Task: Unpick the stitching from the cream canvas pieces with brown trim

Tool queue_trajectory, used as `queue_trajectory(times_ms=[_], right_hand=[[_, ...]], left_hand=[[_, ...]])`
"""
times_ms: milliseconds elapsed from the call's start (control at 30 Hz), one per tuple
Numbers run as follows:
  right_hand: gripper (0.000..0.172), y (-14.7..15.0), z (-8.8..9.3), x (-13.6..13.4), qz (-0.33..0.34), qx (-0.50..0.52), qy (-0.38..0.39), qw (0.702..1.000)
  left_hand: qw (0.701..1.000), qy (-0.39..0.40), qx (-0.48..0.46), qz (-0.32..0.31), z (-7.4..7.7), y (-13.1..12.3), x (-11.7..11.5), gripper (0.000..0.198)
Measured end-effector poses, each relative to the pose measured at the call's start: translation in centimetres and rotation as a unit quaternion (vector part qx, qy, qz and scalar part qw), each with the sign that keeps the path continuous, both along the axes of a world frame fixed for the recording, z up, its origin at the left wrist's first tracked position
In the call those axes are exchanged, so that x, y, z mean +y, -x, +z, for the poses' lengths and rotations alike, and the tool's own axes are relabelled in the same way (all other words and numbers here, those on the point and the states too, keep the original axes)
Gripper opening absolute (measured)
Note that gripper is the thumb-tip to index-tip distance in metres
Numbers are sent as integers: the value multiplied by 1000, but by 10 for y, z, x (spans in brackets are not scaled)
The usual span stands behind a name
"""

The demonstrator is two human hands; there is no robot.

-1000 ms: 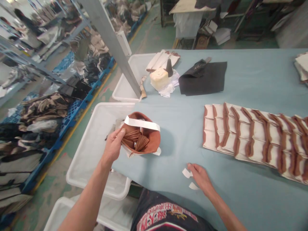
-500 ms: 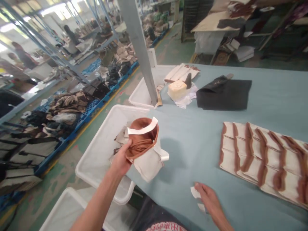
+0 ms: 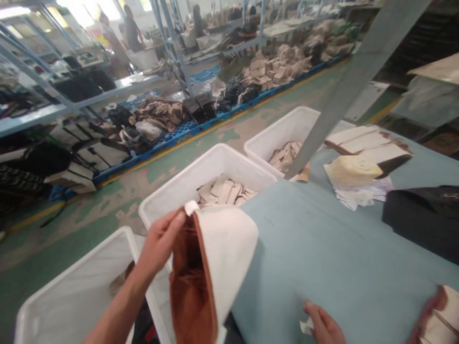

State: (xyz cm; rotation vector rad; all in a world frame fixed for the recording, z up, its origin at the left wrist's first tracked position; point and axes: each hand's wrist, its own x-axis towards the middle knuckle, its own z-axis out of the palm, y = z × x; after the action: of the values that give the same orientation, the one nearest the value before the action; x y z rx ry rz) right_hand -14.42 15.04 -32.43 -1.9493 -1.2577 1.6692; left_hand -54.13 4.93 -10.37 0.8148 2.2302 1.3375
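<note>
My left hand (image 3: 162, 242) is closed on the top edge of an off-white fabric pouch (image 3: 229, 243) with a brown lining. The pouch hangs with its mouth toward me, over the table's left edge and the bins. A bit of white strip (image 3: 191, 207) shows at the pinched corner. Low in the view, over the blue-green tabletop (image 3: 287, 248), my right hand (image 3: 322, 325) pinches a small white piece (image 3: 306, 327), perhaps paper or tape. The lower end of the pouch runs out of the picture.
White plastic bins (image 3: 172, 191) line the table's left side, one with cream fabric pieces (image 3: 227, 191). A grey post (image 3: 344, 91) rises at the table edge. A yellowish block (image 3: 358, 167), black fabric (image 3: 426, 220) and a stack of cream-and-brown pieces (image 3: 441, 320) lie on the table.
The view has swung left. The pouch has turned in my left hand, its opening now upright and facing me. My right hand still holds a small white piece.
</note>
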Motion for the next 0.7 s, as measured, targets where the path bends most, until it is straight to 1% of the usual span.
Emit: queue_trajectory(times_ms=[67, 100, 133, 233, 333, 400, 500, 600, 700], right_hand=[[50, 26, 2, 20, 5, -8, -4, 1000], [53, 40, 1, 29, 4, -11, -6, 1000], [56, 54, 0, 38, 4, -14, -8, 1000], [62, 89, -9, 61, 0, -31, -13, 999], [60, 111, -18, 73, -6, -61, -19, 998], [56, 118, -20, 77, -6, -82, -25, 996], [52, 120, -16, 80, -6, -102, -30, 994], [53, 120, -13, 81, -9, -102, -28, 994], [54, 121, -12, 82, -15, -102, -24, 994]], left_hand=[[989, 0, 125, 82, 5, 55, -4, 32], [983, -8, 150, 108, 6, 81, -4, 31], [980, -13, 162, 118, 4, 105, -2, 29], [978, -29, 172, 117, -8, 167, 9, 27], [982, -26, 163, 92, -27, 215, 28, 28], [984, -16, 162, 70, -43, 238, 43, 29], [987, -1, 159, 35, -72, 260, 66, 31], [991, 11, 136, 5, -104, 270, 87, 34], [994, 24, 101, -33, -133, 276, 100, 38]])
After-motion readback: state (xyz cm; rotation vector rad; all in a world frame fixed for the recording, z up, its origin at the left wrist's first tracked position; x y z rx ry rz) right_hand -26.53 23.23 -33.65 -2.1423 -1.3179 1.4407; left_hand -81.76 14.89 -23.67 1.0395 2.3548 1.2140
